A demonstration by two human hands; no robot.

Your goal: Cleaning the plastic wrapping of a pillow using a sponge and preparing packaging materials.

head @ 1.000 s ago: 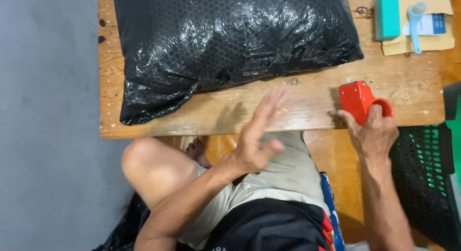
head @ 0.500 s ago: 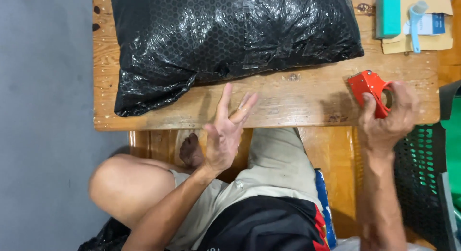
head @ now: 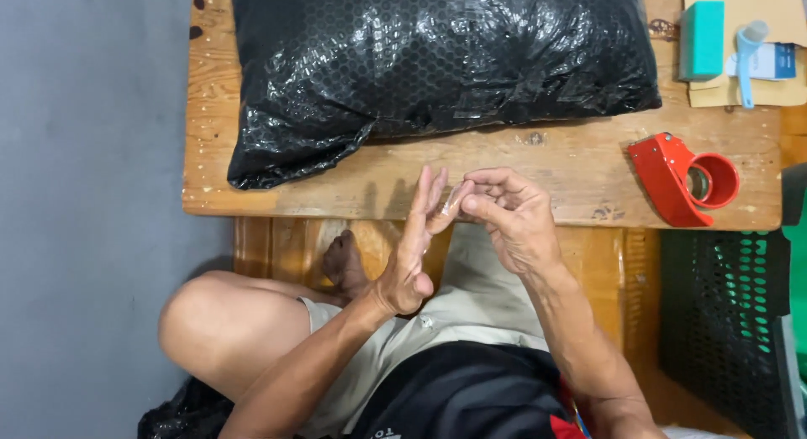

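1. The tabletop [head: 504, 174] is bare wood, worn and rough, with dark stains and visible grain.
2. The black parcel [head: 437, 61] is wrapped in glossy plastic bubble film with a honeycomb texture, crinkled and catching highlights; shiny clear tape runs across it.
3. The tape dispenser [head: 681, 180] is smooth red, with a slight sheen.
4. The flat sheets [head: 740, 10] at the corner look like matt brown cardboard.
5. The teal box [head: 702, 37] has a matt, smooth face.
6. The crate [head: 723, 321] is black plastic mesh.
7. The floor [head: 84, 212] is matt grey.

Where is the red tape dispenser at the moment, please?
The red tape dispenser lies on the wooden table near its right edge, apart from both hands, below the teal box.
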